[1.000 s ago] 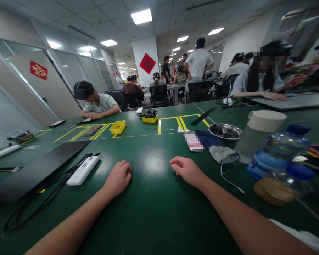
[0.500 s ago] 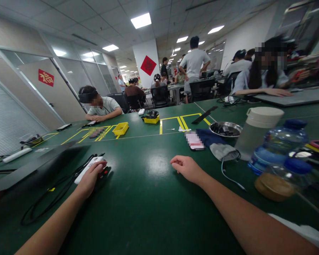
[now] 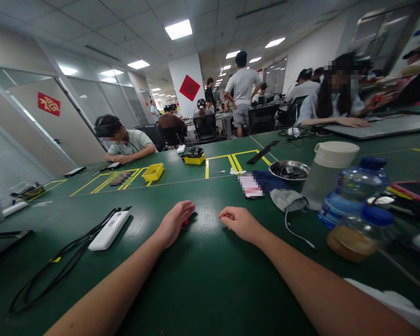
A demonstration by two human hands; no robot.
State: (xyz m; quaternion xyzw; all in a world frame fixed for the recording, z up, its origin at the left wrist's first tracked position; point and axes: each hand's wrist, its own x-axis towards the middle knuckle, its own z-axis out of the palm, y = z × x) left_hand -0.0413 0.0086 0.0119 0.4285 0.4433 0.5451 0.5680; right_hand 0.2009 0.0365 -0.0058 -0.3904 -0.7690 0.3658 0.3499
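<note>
My left hand (image 3: 173, 223) lies on the green table (image 3: 203, 270) near its middle. Its fingers are curled over a small black and red object (image 3: 186, 222), of which only a sliver shows. My right hand (image 3: 240, 223) rests a little to the right, loosely closed, with nothing in it. The two hands are about a hand's width apart. A white power bank (image 3: 109, 230) with black cables (image 3: 56, 263) lies to the left of my left forearm.
At the right stand a white-lidded tumbler (image 3: 331, 170), a blue-capped water bottle (image 3: 357, 189) and a jar with brown contents (image 3: 357, 235). A grey pouch (image 3: 287, 199), a metal bowl (image 3: 289, 170) and yellow trays (image 3: 153, 172) lie further back. Several people sit beyond.
My left hand went left to the power bank, closed on the small black and red object there and brought it back to the middle. The dark laptop at the left was lifted away. My right hand stayed.
</note>
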